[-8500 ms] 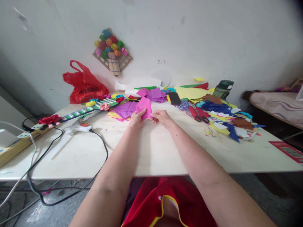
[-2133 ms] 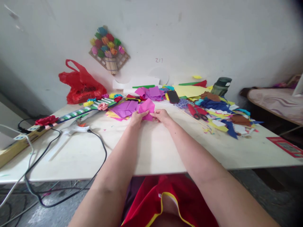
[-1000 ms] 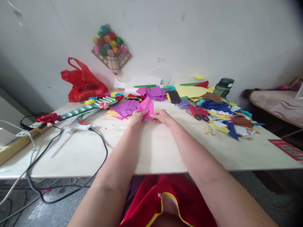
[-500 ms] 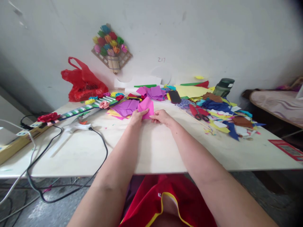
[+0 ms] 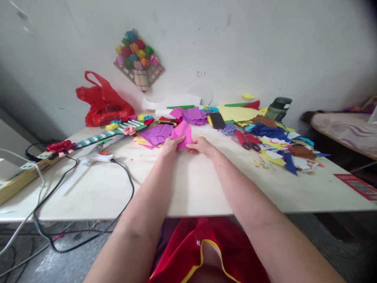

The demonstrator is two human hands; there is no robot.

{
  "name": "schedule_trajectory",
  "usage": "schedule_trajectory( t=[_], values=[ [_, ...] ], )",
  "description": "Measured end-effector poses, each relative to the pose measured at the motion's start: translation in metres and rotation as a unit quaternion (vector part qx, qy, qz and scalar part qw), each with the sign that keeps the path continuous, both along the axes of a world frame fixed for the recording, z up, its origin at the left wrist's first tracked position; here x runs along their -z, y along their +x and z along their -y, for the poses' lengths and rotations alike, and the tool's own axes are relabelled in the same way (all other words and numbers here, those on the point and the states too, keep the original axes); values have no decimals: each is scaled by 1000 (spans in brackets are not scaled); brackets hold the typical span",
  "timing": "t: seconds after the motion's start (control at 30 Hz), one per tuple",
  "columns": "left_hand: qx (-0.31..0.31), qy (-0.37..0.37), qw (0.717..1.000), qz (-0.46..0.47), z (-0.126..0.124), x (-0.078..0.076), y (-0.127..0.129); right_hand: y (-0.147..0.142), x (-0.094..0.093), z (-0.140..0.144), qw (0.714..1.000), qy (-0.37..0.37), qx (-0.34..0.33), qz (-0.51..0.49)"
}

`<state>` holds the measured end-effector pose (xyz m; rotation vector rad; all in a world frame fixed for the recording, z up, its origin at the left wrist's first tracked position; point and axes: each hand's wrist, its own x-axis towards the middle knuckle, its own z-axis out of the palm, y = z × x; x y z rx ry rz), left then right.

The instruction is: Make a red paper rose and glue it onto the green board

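Between my two hands, above the middle of the table, is a bright pink sheet of paper [image 5: 183, 131]. My left hand [image 5: 171, 145] is closed on its left side, the thumb lying across the paper's face. At the lower right corner, the fingers of my right hand [image 5: 200, 146] are pinched together on the paper's edge. Purple paper sheets [image 5: 156, 133] with yellow and pink ones beneath lie just left of my left hand. Behind the held paper rests another purple stack [image 5: 193, 115].
A glue gun [image 5: 98, 157] with a black cord lies at the left, near paper flowers [image 5: 129, 130] and a red plastic bag [image 5: 103, 104]. To the right are scissors [image 5: 250, 145], a phone [image 5: 217, 121], a thin stick, heaped paper scraps [image 5: 271, 131] and a green bottle [image 5: 278, 109].
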<state>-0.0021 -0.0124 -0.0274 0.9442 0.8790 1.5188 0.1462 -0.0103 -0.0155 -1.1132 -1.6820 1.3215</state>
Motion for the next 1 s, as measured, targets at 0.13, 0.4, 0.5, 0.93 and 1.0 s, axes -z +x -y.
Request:
schedule_trajectory(
  t=[0.13,0.4,0.5,0.93,1.0],
  values=[
    [5,1,1000,-2,1,-1,1,-1,-2,3,1000,3,6,-7],
    [-7,-4,1000,-9,3,0,0,-1,-2,2,1000,-8,-1,-4],
    [-8,-3,1000,0,0,1,-1,2,-7,5,1000,-22,-11,-17],
    [-2,6,1000,16,-6,5,-3,4,-6,4,1000,-7,-4,24],
    [-3,3,1000,14,-7,5,-2,4,-6,3,1000,-12,-7,10]
  ],
)
